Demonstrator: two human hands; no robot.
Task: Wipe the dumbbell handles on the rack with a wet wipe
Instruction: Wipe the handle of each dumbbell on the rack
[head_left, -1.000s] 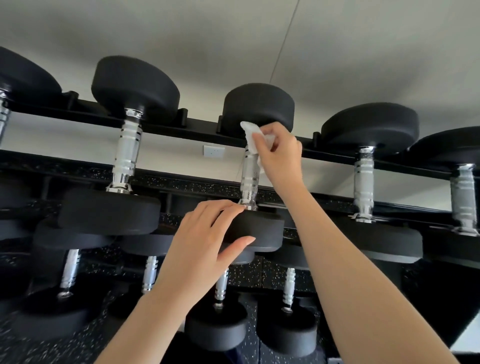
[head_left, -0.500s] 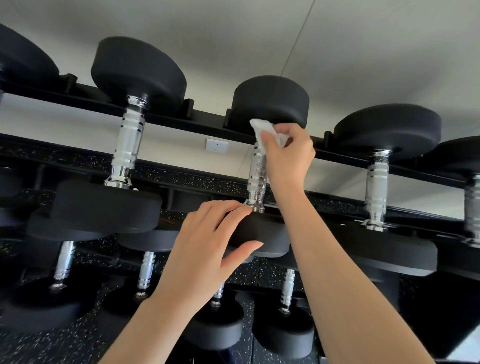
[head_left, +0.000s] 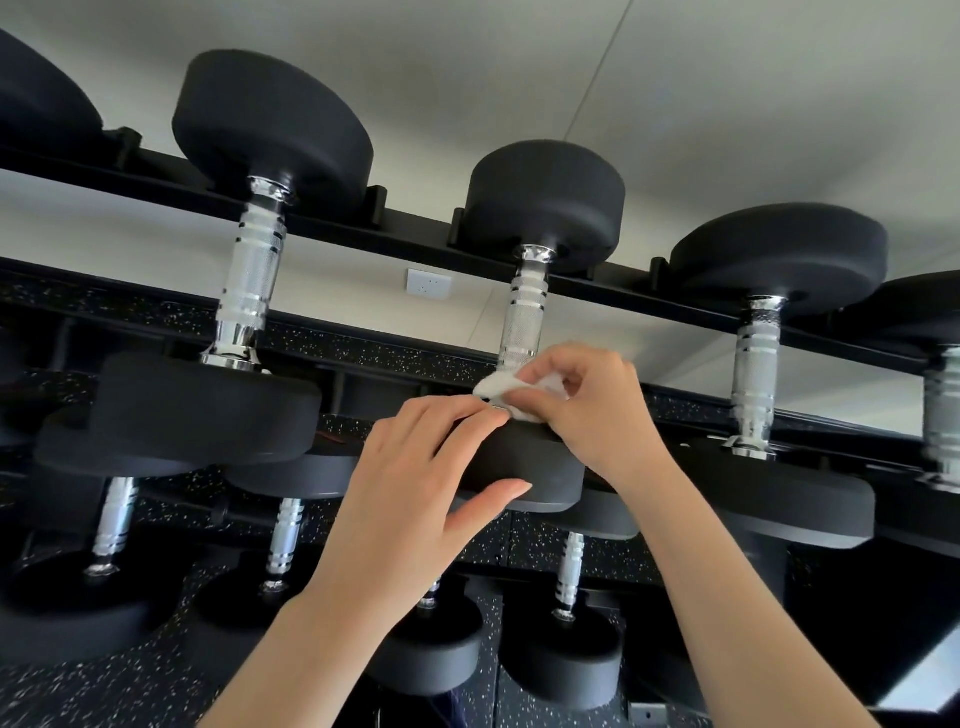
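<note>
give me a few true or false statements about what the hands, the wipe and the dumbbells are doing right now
1. The right hand holds the white wipe at the near end of a dumbbell handle. True.
2. The left hand grips a second wipe. False: it holds nothing; its fingers and thumb rest on the black weight of that dumbbell.
3. The wipe sits at the far end of the handle, against the far weight. False: it is at the near end, by the near weight.
4. More dumbbells lie on a lower shelf of the rack. True.
5. A wall socket shows behind the rack. True.
</note>
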